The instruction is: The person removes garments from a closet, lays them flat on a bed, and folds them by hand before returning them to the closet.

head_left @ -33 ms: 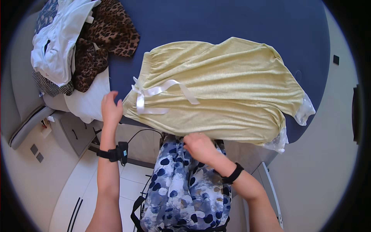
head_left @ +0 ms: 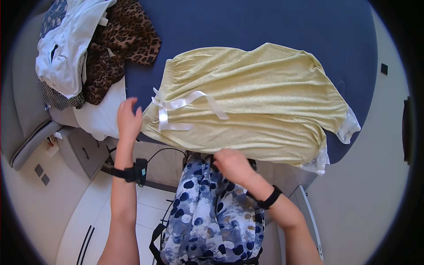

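Note:
Pale yellow pants (head_left: 247,92) lie spread flat on the dark blue bed sheet (head_left: 265,20), waistband to the left and white polka-dot cuffs to the right. A white ribbon (head_left: 194,100) is tied at the waistband, its ends loose over the fabric. Just left of the waistband's near corner is my left hand (head_left: 129,120), open, thumb apart from the curved fingers. My right hand (head_left: 232,165) is at the near edge of the pants, above my lap, with its fingers curled in. What those fingers hold, if anything, is hidden.
Piled at the far left are a white garment (head_left: 66,48), a leopard-print garment (head_left: 132,33) and a dark checked cloth (head_left: 57,97). Below them stands a grey bedside cabinet (head_left: 84,152). Patterned blue-and-white fabric (head_left: 198,221) covers my lap. A black cable runs under the bed edge.
My left hand has shifted slightly away from me and to the right. The right hand has moved a little to the right along the near edge of the pants.

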Tool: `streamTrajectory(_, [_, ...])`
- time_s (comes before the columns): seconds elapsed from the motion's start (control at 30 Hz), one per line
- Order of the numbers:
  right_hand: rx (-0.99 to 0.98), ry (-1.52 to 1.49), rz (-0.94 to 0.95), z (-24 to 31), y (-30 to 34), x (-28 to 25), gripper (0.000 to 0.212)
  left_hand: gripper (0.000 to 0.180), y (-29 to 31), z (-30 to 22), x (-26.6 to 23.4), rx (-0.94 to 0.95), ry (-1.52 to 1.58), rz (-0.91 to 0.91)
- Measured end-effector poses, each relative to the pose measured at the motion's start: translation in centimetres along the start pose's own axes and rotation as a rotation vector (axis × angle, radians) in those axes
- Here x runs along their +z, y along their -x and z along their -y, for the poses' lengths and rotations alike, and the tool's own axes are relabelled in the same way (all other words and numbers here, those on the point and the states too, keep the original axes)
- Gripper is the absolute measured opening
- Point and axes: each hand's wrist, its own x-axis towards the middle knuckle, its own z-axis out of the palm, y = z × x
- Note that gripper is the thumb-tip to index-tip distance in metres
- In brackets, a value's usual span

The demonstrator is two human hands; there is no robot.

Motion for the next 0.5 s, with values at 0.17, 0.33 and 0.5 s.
streamTrajectory(0.17, [0.229,0.110,-0.287,-5.2,0.7,-6.9,0.006,0.024,-8.1,-9.1,0.7,0.105,0.275,0.145])
streamTrajectory(0.33, [0.380,0.107,-0.455,-6.8,1.2,-12.3,0.007,0.020,-12.3,-11.2,3.6,0.200,0.074,0.307])
streamTrajectory(0.5, [0.340,0.137,-0.465,-7.5,2.8,-11.4,0.008,0.015,-12.6,-11.8,2.4,0.230,-0.098,0.168])
